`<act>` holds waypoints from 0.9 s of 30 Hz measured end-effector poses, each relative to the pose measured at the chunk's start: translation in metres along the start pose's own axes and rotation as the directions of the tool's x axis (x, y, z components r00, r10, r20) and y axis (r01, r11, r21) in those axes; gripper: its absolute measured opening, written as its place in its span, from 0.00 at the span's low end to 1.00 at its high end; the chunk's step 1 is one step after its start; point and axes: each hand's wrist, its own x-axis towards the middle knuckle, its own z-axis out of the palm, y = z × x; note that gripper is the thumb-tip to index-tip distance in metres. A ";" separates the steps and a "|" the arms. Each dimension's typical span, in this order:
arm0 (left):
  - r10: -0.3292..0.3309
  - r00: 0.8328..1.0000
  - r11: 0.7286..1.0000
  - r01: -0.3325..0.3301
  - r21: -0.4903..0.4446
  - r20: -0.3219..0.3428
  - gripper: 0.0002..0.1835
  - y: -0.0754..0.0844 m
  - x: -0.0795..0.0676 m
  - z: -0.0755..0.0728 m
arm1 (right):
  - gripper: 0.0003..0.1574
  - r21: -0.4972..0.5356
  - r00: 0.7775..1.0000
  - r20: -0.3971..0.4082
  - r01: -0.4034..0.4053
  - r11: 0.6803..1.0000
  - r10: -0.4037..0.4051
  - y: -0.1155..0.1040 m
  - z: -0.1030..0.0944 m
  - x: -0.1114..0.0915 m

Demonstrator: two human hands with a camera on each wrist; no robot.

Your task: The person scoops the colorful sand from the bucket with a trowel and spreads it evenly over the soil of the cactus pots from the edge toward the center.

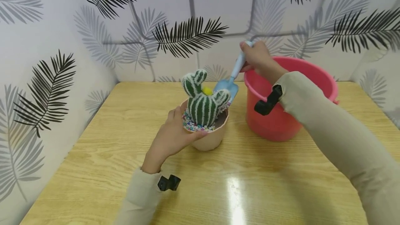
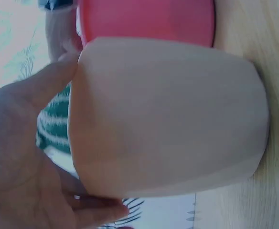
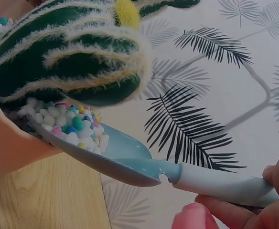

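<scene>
My left hand (image 1: 171, 134) grips the rim of a peach-coloured flower pot (image 1: 207, 142), thumb along its near side and fingers around its left. In the pot stands a green artificial cactus (image 1: 201, 108) with white fuzzy ribs and a yellow flower (image 1: 207, 91). Small coloured pebbles (image 1: 196, 126) lie around its base. My right hand (image 1: 258, 55) holds a small trowel by its pale blue handle (image 3: 220, 185), tilted down toward the pot's far right side. More pebbles (image 3: 72, 125) sit on the blue trowel blade (image 3: 125, 167), whose tip is at the pot's rim, beside the cactus.
A red bucket (image 1: 270, 126) stands right of the pot, under my right forearm; its inside is mostly hidden. Both stand on a light wooden table (image 1: 103, 141). Behind it rises a wall (image 1: 225, 6) with a leaf pattern. Each wrist wears a black camera mount.
</scene>
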 end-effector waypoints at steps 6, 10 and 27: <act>0.014 0.994 0.999 -0.010 -0.033 0.108 0.57 -0.010 0.004 -0.005 | 0.28 -0.023 0.999 0.023 0.033 0.999 -0.032 0.002 0.001 -0.001; -0.003 0.996 1.000 0.001 0.022 0.087 0.58 -0.009 0.004 -0.004 | 0.19 0.014 0.998 0.020 0.063 0.998 -0.063 0.002 0.001 -0.002; -0.016 1.000 0.976 0.020 0.215 -0.018 0.56 0.010 -0.005 -0.002 | 0.25 -0.024 0.986 0.023 0.168 0.986 -0.167 -0.021 -0.001 -0.013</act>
